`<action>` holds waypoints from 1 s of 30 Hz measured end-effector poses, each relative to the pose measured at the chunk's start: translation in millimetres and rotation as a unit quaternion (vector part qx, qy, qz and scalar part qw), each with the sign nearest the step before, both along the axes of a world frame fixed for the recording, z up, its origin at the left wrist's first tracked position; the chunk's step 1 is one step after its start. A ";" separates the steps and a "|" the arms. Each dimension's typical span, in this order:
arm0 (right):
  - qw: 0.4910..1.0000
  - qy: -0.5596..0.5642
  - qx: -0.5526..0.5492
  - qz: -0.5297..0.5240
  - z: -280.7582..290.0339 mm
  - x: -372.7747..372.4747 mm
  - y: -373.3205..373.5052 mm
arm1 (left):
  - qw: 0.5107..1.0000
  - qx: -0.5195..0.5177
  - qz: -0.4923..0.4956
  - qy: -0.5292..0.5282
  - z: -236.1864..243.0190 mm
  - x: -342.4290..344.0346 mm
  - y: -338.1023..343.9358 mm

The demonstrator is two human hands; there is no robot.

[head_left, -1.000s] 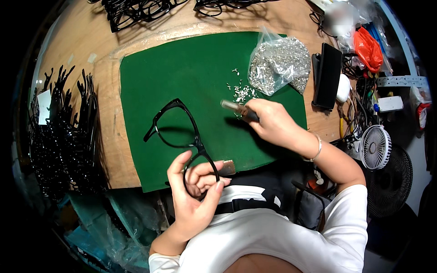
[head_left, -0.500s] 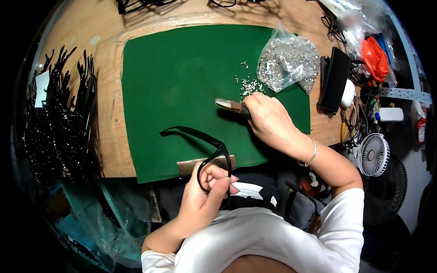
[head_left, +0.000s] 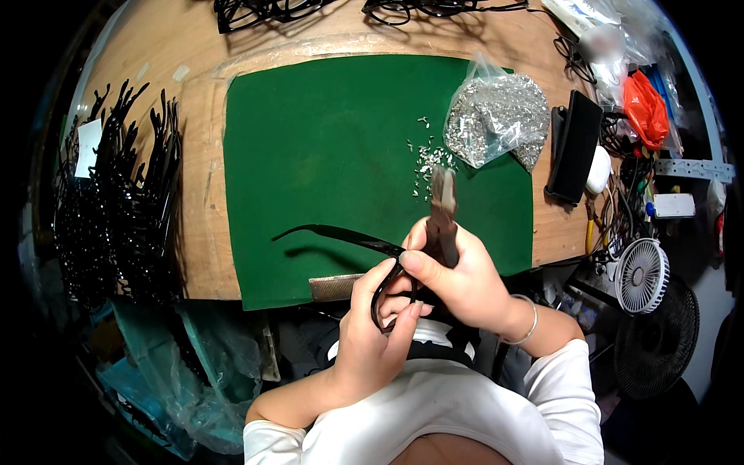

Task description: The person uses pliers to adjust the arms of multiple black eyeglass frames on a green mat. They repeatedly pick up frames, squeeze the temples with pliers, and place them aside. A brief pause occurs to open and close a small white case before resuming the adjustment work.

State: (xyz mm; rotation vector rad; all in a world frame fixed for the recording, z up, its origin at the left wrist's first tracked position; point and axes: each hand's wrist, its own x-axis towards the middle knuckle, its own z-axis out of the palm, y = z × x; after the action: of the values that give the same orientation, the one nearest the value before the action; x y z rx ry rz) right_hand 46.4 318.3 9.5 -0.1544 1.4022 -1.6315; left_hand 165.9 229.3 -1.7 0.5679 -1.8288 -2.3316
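Note:
A black eyeglasses frame (head_left: 349, 235) is held near the mat's front edge, one temple stretching out to the left above the green mat (head_left: 318, 147). My left hand (head_left: 370, 333) is closed around its rim. In my right hand (head_left: 477, 285) is a pair of pliers (head_left: 443, 213), jaws pointing away from me. The right thumb and fingers also touch the frame where the temple meets the front. Beyond the jaws lie loose small silvery pieces (head_left: 428, 164), too small to name. A clear plastic bag (head_left: 496, 120) full of similar pieces rests at the mat's far right.
Many black glasses temples (head_left: 116, 217) stand bunched at the left. Black frames (head_left: 267, 12) lie along the far edge. A brownish strip (head_left: 335, 288) sits on the mat's front edge. A black stand (head_left: 573, 147), cables and a white fan (head_left: 642, 275) are at the right.
My right hand has come nearer and left toward the glasses, and the pliers have turned from pointing left to pointing away. The left hand and glasses have shifted slightly right.

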 end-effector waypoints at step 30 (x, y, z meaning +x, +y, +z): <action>0.832 0.188 0.171 0.494 53.3 -48.4 13.7 | 0.954 0.257 -0.123 -0.094 29.7 11.9 -48.9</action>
State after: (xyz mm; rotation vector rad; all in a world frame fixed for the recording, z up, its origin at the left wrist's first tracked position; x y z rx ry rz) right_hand -1.9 332.0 62.8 -0.8721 1.4870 -0.4843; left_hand 177.7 180.5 27.9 0.6680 -1.4108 -3.0465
